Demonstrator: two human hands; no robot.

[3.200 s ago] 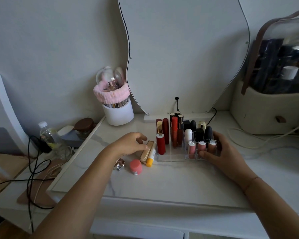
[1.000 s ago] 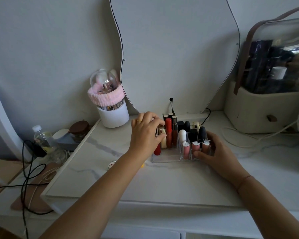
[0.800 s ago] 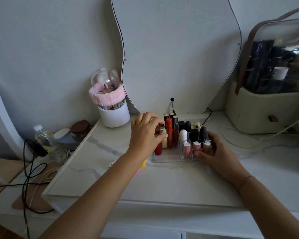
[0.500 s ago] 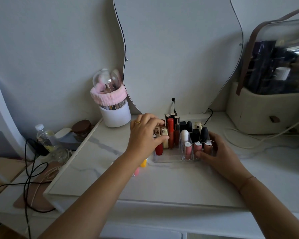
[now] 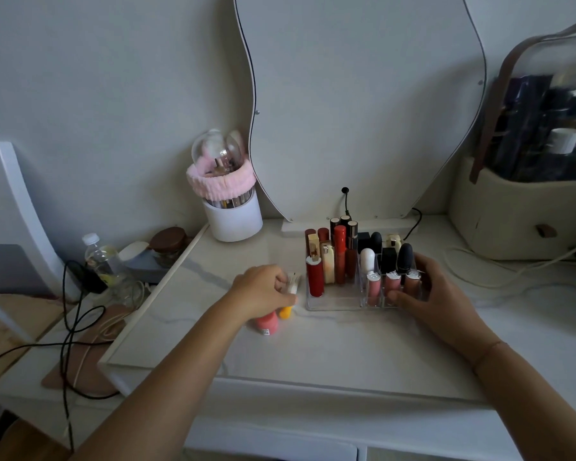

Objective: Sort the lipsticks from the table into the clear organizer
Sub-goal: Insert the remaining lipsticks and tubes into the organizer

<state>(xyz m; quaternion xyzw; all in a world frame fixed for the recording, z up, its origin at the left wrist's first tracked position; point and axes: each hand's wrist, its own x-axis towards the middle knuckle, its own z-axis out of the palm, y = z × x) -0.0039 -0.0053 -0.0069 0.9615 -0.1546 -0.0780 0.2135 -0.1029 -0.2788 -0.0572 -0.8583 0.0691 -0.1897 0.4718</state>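
The left hand pinches a white-and-yellow tube just left of the organizer. The right hand grips the organizer's right front corner. Lipsticks stand upright inside. A pink pot lies under the left wrist.

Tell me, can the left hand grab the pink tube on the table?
Probably not yet: the pink tube lies just by the left hand, but that hand holds the white-and-yellow tube.
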